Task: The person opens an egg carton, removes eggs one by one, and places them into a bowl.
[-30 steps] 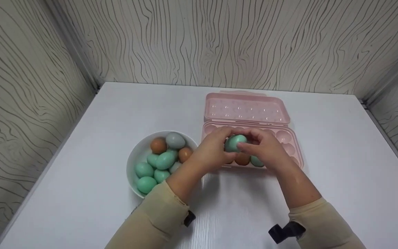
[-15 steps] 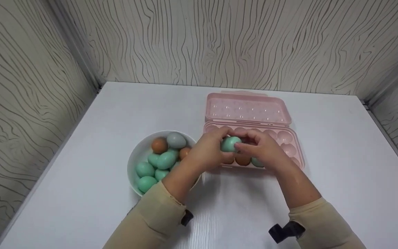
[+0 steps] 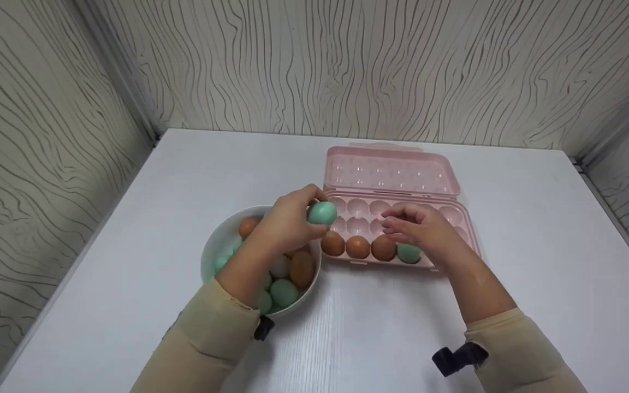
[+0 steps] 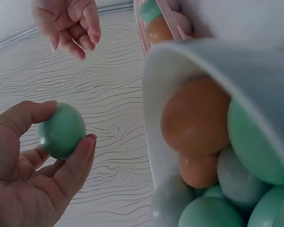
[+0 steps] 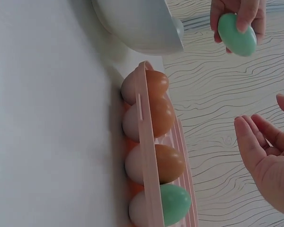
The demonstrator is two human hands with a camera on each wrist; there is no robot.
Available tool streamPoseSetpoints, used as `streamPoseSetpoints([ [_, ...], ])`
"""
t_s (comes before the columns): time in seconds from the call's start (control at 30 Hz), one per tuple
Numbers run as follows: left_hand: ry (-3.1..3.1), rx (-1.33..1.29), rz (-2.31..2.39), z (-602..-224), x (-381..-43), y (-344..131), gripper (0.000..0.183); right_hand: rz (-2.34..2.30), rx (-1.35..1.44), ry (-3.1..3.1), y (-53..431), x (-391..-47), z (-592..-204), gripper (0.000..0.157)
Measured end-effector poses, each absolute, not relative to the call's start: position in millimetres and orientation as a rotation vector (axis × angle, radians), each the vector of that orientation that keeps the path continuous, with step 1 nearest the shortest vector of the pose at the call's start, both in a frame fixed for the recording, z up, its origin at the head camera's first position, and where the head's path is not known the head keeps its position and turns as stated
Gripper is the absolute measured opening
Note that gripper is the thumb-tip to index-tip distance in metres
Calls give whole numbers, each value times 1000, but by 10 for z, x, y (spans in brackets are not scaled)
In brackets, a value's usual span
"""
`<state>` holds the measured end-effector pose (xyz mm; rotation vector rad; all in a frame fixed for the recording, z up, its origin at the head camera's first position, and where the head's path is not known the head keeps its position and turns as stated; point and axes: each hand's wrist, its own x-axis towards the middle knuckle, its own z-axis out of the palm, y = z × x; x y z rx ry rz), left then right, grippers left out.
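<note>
A green egg (image 3: 322, 213) is pinched between the thumb and fingers of my left hand (image 3: 291, 221), held up over the right rim of the white bowl (image 3: 209, 245). Brown, green and grey eggs fill that bowl, partly hidden by my left forearm. My right hand (image 3: 426, 229) hovers over the pink egg carton (image 3: 399, 264), its fingers loosely bent with nothing between them. Along the carton's front row sit brown eggs (image 3: 358, 247) and one green egg (image 3: 409, 252); the right end of the row is behind my right hand. Bare cups show in the rows behind.
The carton's lid (image 3: 393, 170) lies folded back behind its base. Bowl and carton stand side by side on a white table (image 3: 533, 229), with patterned wall panels (image 3: 325, 65) at the back and sides. Dark cameras (image 3: 459, 357) are strapped to both wrists.
Both hands met around the green egg over the carton earlier. Now my left hand has carried it left toward the bowl, and my right hand has let go and shifted slightly right.
</note>
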<state>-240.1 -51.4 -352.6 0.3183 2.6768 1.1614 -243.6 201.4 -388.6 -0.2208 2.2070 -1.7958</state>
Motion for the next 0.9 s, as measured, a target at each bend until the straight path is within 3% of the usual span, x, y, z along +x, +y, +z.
streamPoseSetpoints([
  [0.4, 2648, 279, 823, -3559, -2337, -854, 27, -1744, -157, 2259, 2169, -2515, -3925, 50],
  [0.9, 2633, 228, 596, -3619, -2287, -883, 24, -1750, -141, 2284, 2249, -2555, -3960, 38],
])
